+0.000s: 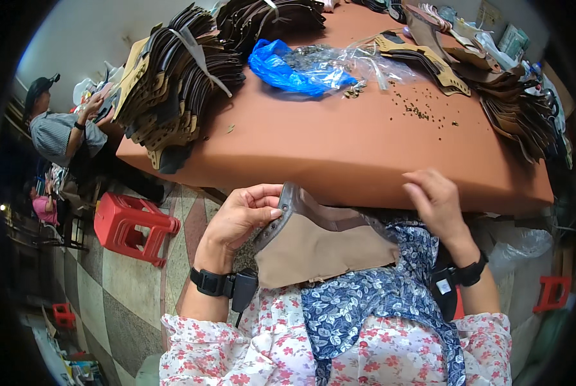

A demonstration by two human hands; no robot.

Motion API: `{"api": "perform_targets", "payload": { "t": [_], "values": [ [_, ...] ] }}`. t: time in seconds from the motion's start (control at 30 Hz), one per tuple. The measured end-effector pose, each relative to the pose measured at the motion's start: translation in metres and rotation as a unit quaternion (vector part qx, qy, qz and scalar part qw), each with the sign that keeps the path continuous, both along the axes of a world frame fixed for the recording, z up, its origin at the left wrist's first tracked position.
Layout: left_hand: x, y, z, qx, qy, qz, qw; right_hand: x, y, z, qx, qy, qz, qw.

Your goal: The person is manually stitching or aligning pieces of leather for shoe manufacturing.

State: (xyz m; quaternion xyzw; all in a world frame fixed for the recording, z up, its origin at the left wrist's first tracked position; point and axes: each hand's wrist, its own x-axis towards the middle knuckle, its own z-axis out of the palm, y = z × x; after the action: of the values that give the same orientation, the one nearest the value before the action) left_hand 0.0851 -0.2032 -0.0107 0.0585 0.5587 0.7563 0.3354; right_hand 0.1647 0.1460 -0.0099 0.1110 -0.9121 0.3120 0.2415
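My left hand (246,215) pinches a shoe upper (326,249) by its left edge, thumb on top and fingers behind. The piece has a tan lining side toward me and a dark brown band along its far edge, with a row of holes under my left thumb. It hangs over my lap, just below the table's near edge. Apart from it, to the right, my right hand (437,207) is lifted in front of the table edge. Its fingers are loosely bent, the thumb stands off from them, and nothing shows between them.
On the orange-brown table (301,132) lie scattered small brass eyelets (420,110), a blue plastic bag (281,69) of metal bits and stacked shoe uppers (179,83). More brown uppers (513,119) lie right. A red stool (134,225) and a seated person (60,128) are left.
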Motion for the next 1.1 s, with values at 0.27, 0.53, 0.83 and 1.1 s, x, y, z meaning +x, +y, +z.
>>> {"api": "perform_targets", "payload": {
  "t": [0.27, 0.53, 0.83, 1.1],
  "values": [
    [0.003, 0.005, 0.015, -0.015, 0.065, -0.055, 0.996, -0.005, 0.060, -0.008, -0.072, -0.042, -0.159, 0.984],
    [0.006, 0.029, 0.044, -0.034, 0.125, -0.128, 0.983, -0.029, 0.095, -0.024, -0.076, 0.017, -0.193, 0.978],
    [-0.006, 0.082, 0.080, -0.010, 0.204, -0.287, 0.936, -0.043, 0.096, -0.019, -0.026, -0.008, -0.213, 0.977],
    [-0.027, 0.107, 0.055, -0.030, 0.126, -0.242, 0.962, -0.058, 0.095, -0.019, 0.036, -0.013, -0.204, 0.978]
  ]
}}
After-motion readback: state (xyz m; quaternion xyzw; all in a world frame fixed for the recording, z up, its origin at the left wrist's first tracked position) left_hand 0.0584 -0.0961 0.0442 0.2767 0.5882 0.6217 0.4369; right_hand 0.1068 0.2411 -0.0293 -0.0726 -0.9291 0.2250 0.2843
